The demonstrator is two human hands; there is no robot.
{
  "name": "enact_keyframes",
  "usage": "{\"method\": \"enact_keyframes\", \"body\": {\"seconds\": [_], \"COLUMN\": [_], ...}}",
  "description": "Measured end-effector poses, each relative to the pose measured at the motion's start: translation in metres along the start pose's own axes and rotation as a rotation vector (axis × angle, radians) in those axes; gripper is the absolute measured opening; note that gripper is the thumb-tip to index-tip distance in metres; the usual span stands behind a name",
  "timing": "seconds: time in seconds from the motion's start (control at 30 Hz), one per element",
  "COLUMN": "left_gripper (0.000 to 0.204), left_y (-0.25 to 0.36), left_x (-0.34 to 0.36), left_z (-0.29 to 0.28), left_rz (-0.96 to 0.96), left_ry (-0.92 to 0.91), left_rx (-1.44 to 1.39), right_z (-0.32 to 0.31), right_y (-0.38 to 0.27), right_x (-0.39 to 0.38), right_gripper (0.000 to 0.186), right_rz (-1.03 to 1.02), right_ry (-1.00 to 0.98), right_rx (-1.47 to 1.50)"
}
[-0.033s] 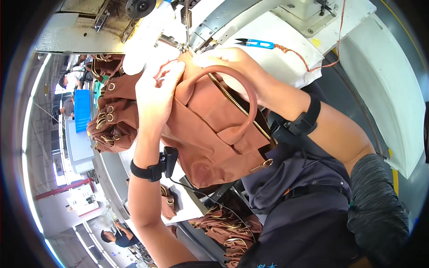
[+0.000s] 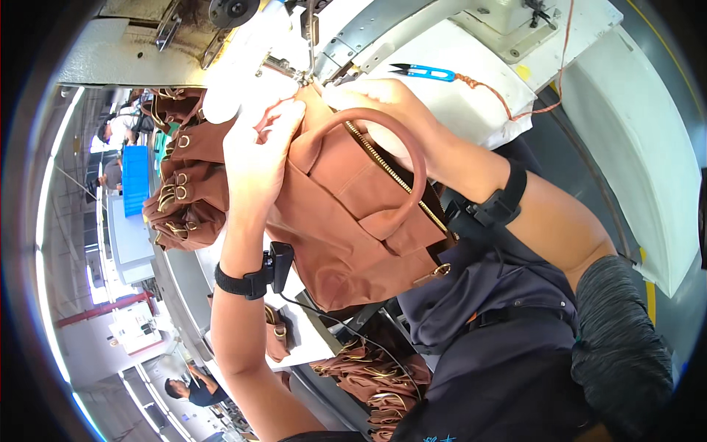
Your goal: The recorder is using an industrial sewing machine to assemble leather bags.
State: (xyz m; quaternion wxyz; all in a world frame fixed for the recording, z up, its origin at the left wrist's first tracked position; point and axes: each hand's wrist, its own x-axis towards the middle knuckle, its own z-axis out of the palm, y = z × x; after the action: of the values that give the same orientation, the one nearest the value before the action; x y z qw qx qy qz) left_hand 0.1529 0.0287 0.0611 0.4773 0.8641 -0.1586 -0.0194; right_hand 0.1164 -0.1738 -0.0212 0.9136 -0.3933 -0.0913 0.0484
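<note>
Just past nine o'clock, far at the back, is a blue bin point(image 2: 135, 180). A bit to its right, at nine o'clock, brown bags point(image 2: 193, 199) with gold rings sit in a heap. Between seven and eight o'clock, a person in a dark top point(image 2: 206, 392) is far off.

At ten o'clock is the left hand point(image 2: 252, 156). Its fingers are bent in and pinch the top edge of a brown bag point(image 2: 317, 243). A black strap point(image 2: 241, 281) goes around that wrist at eight o'clock.

This brown bag is in the middle, tilted, and its top edge is close to the small metal foot point(image 2: 303, 79) of a sewing machine, past eleven o'clock. Its round handle point(image 2: 417, 158) stands up beside a gold zip point(image 2: 384, 168). More folded brown pieces point(image 2: 372, 372) lie low down at six o'clock.

At twelve o'clock, the right hand point(image 2: 377, 94) grips the same edge, but bright light hides its fingertips. At one o'clock, blue snips point(image 2: 431, 73) lie on a white sheet point(image 2: 471, 55), tied to an orange cord point(image 2: 503, 105) at two o'clock
</note>
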Motion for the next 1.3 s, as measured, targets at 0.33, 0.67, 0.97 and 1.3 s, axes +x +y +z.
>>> {"method": "enact_keyframes", "body": {"seconds": [0.33,0.67,0.97,1.3], "left_gripper": [0.027,0.025,0.028,0.04], "left_y": [0.011,0.01,0.004,0.005], "left_x": [-0.002,-0.001,0.005,0.008], "left_z": [0.007,0.016,0.014,0.017], "left_rz": [-0.106,-0.017,0.002,0.103], "left_ry": [0.036,0.092,0.085,0.087], "left_rx": [-0.102,-0.039,-0.001,-0.024], "right_z": [-0.008,-0.012,-0.013,-0.022], "right_y": [0.018,0.009,0.007,0.007], "right_x": [0.016,0.013,0.011,-0.002], "right_gripper": [0.025,0.02,0.01,0.016], "right_rz": [-0.362,-0.169,-0.23,-0.274], "right_ry": [0.065,0.006,-0.033,-0.052], "right_rx": [-0.558,-0.37,-0.417,-0.581]}}
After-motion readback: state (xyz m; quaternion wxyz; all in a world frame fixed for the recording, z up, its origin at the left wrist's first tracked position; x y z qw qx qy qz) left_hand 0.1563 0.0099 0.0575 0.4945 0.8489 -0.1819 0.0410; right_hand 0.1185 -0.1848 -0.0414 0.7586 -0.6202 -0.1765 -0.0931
